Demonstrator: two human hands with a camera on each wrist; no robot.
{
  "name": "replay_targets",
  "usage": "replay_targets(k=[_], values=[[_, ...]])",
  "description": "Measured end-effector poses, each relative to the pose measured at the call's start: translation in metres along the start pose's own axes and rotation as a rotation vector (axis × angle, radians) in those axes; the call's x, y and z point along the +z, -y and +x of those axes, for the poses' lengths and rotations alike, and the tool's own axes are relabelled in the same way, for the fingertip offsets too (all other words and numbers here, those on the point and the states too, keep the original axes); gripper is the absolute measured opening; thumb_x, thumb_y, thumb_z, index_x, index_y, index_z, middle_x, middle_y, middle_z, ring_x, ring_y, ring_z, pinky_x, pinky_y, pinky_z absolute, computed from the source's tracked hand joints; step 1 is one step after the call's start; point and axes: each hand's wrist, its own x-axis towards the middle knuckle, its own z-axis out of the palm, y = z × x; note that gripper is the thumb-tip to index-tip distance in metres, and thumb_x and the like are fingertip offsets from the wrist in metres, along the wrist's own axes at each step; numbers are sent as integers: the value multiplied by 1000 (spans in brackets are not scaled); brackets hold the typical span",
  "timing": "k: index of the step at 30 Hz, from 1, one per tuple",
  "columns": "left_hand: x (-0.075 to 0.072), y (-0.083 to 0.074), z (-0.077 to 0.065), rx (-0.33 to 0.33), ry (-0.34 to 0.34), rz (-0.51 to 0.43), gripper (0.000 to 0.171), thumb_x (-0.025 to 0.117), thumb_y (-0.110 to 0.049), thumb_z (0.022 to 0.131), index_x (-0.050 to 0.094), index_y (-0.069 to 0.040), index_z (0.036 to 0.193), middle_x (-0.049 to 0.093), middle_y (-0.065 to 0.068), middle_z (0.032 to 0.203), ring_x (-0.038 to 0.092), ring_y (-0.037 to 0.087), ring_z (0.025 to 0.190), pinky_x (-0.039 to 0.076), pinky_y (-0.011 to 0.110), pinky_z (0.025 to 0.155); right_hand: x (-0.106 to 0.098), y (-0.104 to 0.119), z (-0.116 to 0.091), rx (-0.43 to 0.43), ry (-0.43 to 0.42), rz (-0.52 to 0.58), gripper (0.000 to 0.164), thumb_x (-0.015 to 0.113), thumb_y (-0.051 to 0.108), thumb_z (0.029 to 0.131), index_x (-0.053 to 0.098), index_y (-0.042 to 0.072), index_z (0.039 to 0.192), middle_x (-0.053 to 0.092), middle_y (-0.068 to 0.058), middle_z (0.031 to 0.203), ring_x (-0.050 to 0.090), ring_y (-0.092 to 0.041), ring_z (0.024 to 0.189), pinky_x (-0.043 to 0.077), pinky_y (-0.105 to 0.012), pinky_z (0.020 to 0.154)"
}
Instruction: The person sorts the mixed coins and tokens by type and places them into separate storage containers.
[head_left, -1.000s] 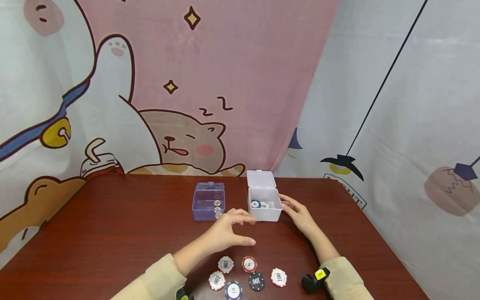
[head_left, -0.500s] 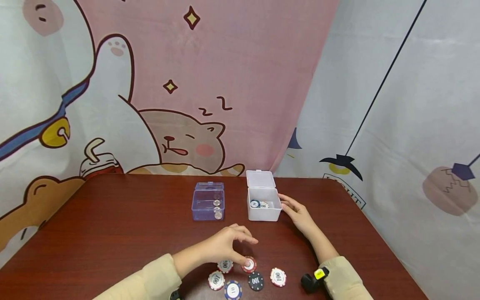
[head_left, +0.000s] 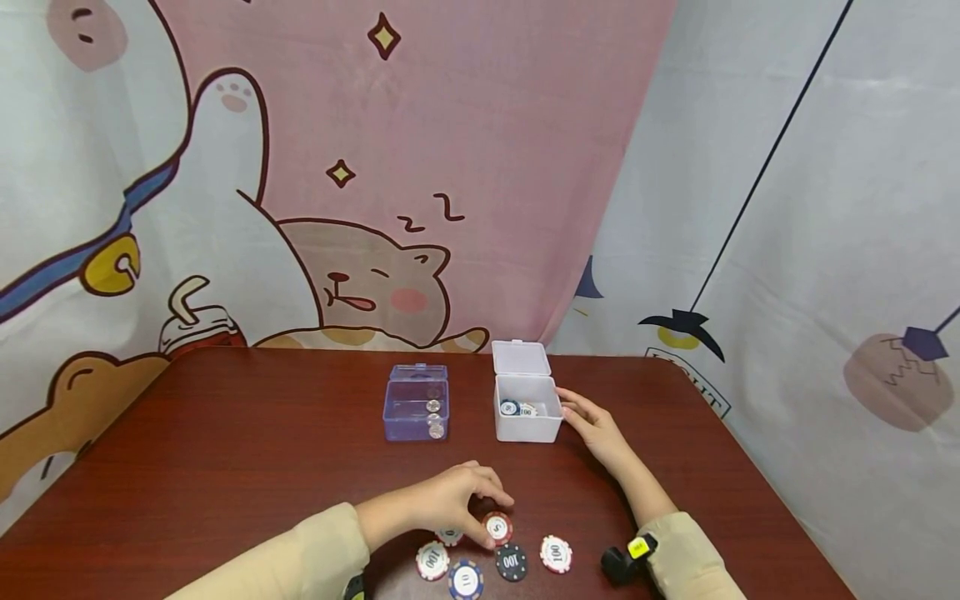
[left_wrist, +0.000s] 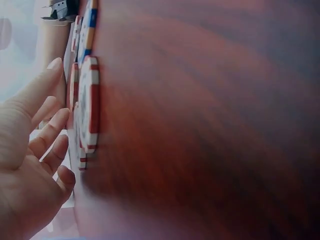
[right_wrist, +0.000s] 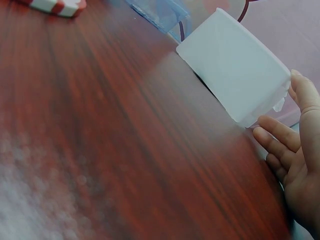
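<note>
My left hand (head_left: pixel 450 497) is low over the poker chips, thumb and fingers spread around a red 5 chip (head_left: pixel 498 527). The thumb tip is right at its near edge. A black 100 chip (head_left: pixel 512 563) lies just below, and a white-centred 100 chip (head_left: pixel 449 537) is partly hidden under the hand. In the left wrist view the fingers (left_wrist: pixel 52 135) are bent loosely behind chips seen edge-on. My right hand (head_left: pixel 596 425) rests against the right side of a white plastic box (head_left: pixel 528 429), lid raised, with chips inside. Its thumb reaches the box's rim in the right wrist view.
A translucent blue box (head_left: pixel 408 431), lid up, holds several coins (head_left: pixel 434 407) left of the white box. More chips lie on the brown table (head_left: pixel 262 450): a blue 10 chip (head_left: pixel 466 579) and red-edged 100 chips (head_left: pixel 556 554). A patterned curtain (head_left: pixel 525 167) hangs behind.
My left hand has come down and toward me, from in front of the boxes to the red chip, and its fingers have drawn nearer to the thumb. The right hand has stayed at the white box.
</note>
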Motion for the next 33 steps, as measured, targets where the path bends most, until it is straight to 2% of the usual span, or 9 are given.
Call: replay_targets(k=[7, 18, 23, 27, 33], values=[[3, 2, 2, 14, 6, 62, 48, 88, -22, 67, 73, -13, 112, 57, -15, 100, 43, -2, 92, 38, 15, 79, 0, 0, 1, -8, -3, -1, 43, 56, 21, 98, 51, 9, 138, 60, -21, 122, 54, -33, 115, 43, -22, 89], [6, 8, 3, 68, -5, 146, 40, 88, -25, 65, 77, -14, 102, 54, -14, 94, 44, -2, 92, 37, 13, 82, -1, -1, -1, -5, 0, 4, 43, 56, 20, 98, 51, 9, 139, 60, -22, 122, 53, -34, 116, 42, -21, 89], [7, 11, 4, 99, -16, 177, 39, 88, -28, 65, 77, -15, 100, 57, -15, 92, 44, -2, 90, 37, 12, 81, 1, 13, -4, -13, 10, 6, 41, 54, 11, 98, 49, 1, 138, 58, -27, 122, 52, -40, 115, 43, -21, 87], [7, 11, 3, 105, -30, 178, 36, 88, -29, 65, 77, -16, 97, 59, -16, 92, 44, -3, 88, 37, 11, 78, 3, 30, -8, -9, 16, 10, 41, 53, 6, 98, 47, -5, 137, 56, -32, 121, 50, -45, 115, 43, -20, 86], [5, 10, 2, 93, -53, 132, 31, 89, -27, 65, 76, -17, 92, 62, -18, 90, 45, -3, 86, 38, 12, 77, 3, 34, -9, -10, 14, -7, 42, 54, 9, 98, 47, -5, 137, 56, -32, 121, 50, -45, 115, 42, -19, 86]])
